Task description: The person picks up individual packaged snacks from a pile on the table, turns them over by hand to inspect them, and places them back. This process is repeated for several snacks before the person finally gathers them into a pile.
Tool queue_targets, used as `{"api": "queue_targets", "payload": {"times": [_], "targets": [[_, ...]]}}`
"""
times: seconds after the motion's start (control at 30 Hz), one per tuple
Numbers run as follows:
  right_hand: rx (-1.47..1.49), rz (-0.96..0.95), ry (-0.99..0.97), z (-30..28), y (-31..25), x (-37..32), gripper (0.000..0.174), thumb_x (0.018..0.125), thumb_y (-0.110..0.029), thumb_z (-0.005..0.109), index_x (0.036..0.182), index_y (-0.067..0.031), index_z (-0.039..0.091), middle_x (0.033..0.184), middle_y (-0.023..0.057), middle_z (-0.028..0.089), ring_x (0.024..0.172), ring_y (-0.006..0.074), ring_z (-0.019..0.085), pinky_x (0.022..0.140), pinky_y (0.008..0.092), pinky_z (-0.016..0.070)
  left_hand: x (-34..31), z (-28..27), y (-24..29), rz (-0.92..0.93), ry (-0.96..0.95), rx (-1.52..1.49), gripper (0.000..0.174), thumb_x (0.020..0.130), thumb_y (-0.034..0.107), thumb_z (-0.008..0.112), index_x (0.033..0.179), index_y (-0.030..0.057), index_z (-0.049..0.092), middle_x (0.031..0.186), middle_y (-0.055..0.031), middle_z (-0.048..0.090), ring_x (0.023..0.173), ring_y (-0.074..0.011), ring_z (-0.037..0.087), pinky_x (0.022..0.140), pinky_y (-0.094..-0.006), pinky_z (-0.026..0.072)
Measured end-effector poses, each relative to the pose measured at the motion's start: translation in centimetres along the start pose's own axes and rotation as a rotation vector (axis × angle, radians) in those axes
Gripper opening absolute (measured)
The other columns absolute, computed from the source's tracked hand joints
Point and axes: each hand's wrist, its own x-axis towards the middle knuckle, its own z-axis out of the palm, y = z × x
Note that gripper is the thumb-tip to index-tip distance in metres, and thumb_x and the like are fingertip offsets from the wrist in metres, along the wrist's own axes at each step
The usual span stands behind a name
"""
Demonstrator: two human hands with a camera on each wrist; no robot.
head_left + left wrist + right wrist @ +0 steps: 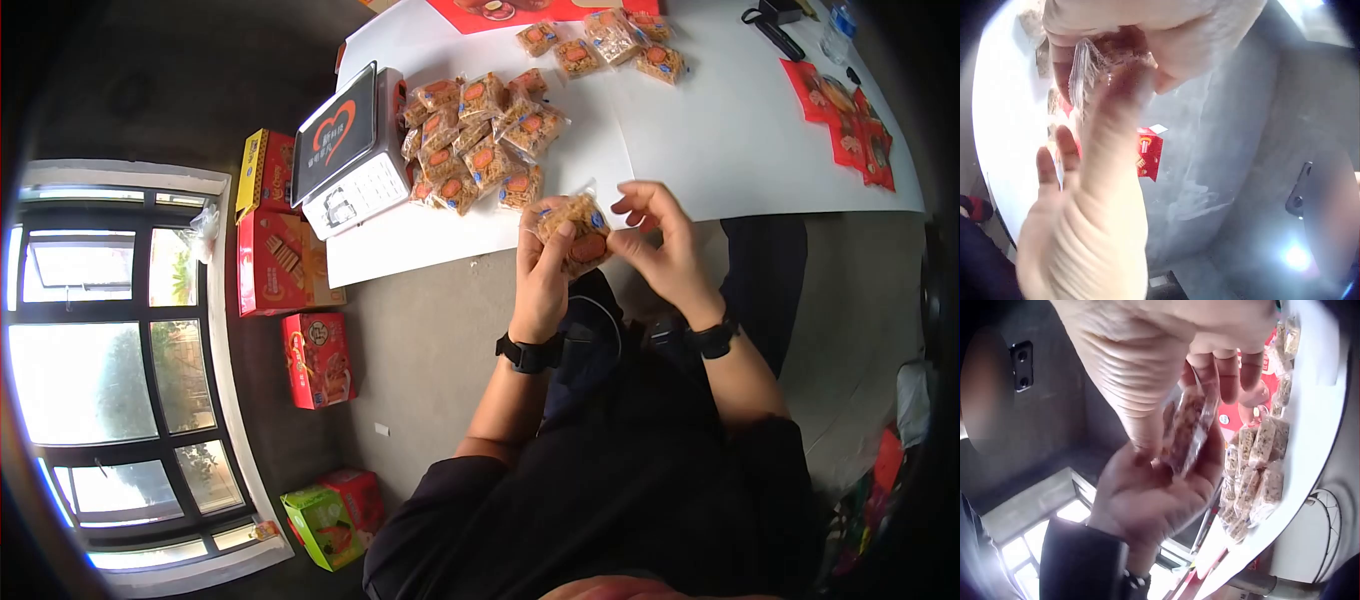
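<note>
In the head view my left hand (543, 275) grips a clear-wrapped snack packet (588, 250) with an orange-red label, thumb across its face. My right hand (668, 250) is beside the packet's right edge, thumb at that edge and the other fingers loosely bent away from it. The left wrist view has my left hand (1166, 31) at the top around the crinkled wrapper (1085, 75), and my right hand (1091, 219) below it. In the right wrist view the packet (1186, 428) lies between my left hand (1157, 494) and right hand (1166, 356).
Many similar packets (485, 160) are heaped on the white table (700, 150), beside a scale (350, 150). Several more packets (577, 57) lie farther back. Red pouches (845, 125) and a bottle (838, 35) are at the right. Boxes (320, 360) stand on the floor at left.
</note>
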Motion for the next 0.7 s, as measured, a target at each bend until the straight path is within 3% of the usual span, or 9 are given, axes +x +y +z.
{"api": "queue_targets", "payload": {"times": [0.1, 0.23, 0.3, 0.43, 0.5, 0.7], "targets": [[0.144, 0.016, -0.098, -1.0, -1.1, 0.6, 0.029, 0.089, -0.021, 0.068, 0.108, -0.0011, 0.061, 0.088, 0.0021, 0.063, 0.073, 0.0048, 0.053, 0.065, 0.0199, 0.0435, -1.1, 0.0, -0.3, -0.028, -0.073, 0.105, 0.029, 0.094, 0.011, 0.048, 0.122, 0.0035, 0.043, 0.111, -0.0126, 0.058, 0.101, -0.0208, 0.061, 0.086, -0.0356, 0.0531], [0.225, 0.102, -0.177, -1.3, -2.1, 0.5, 0.014, 0.090, -0.012, 0.063, 0.098, -0.0004, 0.063, 0.083, -0.0004, 0.060, 0.072, 0.0030, 0.052, 0.064, 0.0186, 0.0430, -1.9, 0.7, -0.4, -0.055, -0.075, 0.131, 0.027, 0.094, 0.011, 0.048, 0.119, 0.0026, 0.043, 0.110, -0.0137, 0.059, 0.097, -0.0197, 0.062, 0.085, -0.0350, 0.0530], [0.354, 0.166, -0.194, -1.6, -2.0, 0.4, 0.005, 0.090, -0.006, 0.060, 0.088, -0.0014, 0.061, 0.079, -0.0028, 0.058, 0.072, 0.0019, 0.051, 0.063, 0.0183, 0.0431, -1.9, 0.4, -0.8, 0.052, -0.125, 0.330, 0.026, 0.095, 0.013, 0.045, 0.118, 0.0010, 0.045, 0.106, -0.0146, 0.060, 0.095, -0.0184, 0.062, 0.082, -0.0329, 0.0531], [0.424, 0.231, -0.167, -1.3, -2.5, 0.1, 0.008, 0.091, -0.005, 0.058, 0.083, -0.0032, 0.058, 0.077, -0.0043, 0.056, 0.069, 0.0002, 0.049, 0.061, 0.0172, 0.0421, -1.8, 0.4, -0.9, 0.039, -0.052, 0.329, 0.023, 0.096, 0.016, 0.043, 0.110, -0.0010, 0.050, 0.103, -0.0115, 0.061, 0.093, -0.0153, 0.060, 0.082, -0.0284, 0.0494], [0.503, 0.286, -0.108, -0.9, -2.3, -0.3, 0.008, 0.091, -0.005, 0.058, 0.083, -0.0039, 0.057, 0.076, -0.0046, 0.054, 0.066, -0.0010, 0.048, 0.058, 0.0163, 0.0409, -1.8, 1.0, -0.6, 0.171, 0.020, 0.429, 0.023, 0.098, 0.018, 0.045, 0.100, -0.0003, 0.057, 0.089, -0.0037, 0.059, 0.084, -0.0086, 0.054, 0.077, -0.0242, 0.0441], [0.448, 0.245, -0.063, -0.9, -2.3, -0.5, 0.011, 0.093, -0.011, 0.058, 0.085, -0.0043, 0.057, 0.076, -0.0041, 0.056, 0.064, -0.0008, 0.048, 0.055, 0.0160, 0.0396, -1.2, 0.1, -0.9, 0.167, 0.057, 0.492, 0.027, 0.098, 0.020, 0.046, 0.095, -0.0034, 0.060, 0.087, -0.0039, 0.060, 0.084, -0.0096, 0.055, 0.077, -0.0237, 0.0443]]}}
